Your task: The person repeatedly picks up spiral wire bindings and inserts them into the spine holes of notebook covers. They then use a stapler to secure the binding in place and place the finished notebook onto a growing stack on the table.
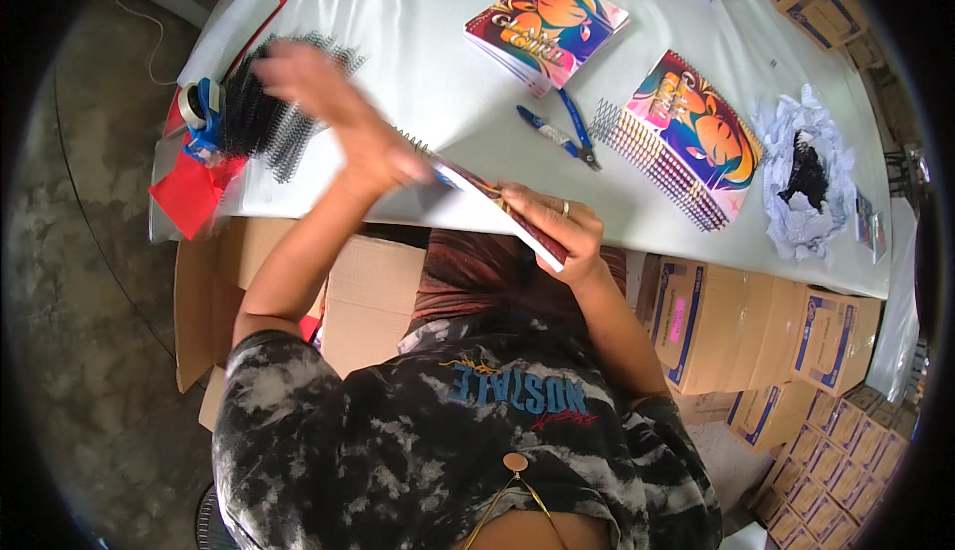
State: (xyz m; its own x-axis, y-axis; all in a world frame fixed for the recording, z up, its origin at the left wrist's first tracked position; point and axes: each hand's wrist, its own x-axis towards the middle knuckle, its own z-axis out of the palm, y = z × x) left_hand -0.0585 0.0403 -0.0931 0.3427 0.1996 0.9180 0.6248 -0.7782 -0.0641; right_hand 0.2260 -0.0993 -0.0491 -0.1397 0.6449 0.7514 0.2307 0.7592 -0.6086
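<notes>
My right hand (569, 229) grips the book (495, 199); my left hand (353, 127), blurred at its 10 o'clock, spreads open, seemingly empty; I'd brace the book, coil (411, 139) straight.

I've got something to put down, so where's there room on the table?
There's bare white table between the black coils and the upper notebooks, and beyond the right notebooks. It's crowded at the left: coils, blue tape dispenser, red sheet.

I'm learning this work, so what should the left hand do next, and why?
Probably turn the coil further into the notebook: it pokes out past the notebook's far end, while the right hand grips the near end.
</notes>
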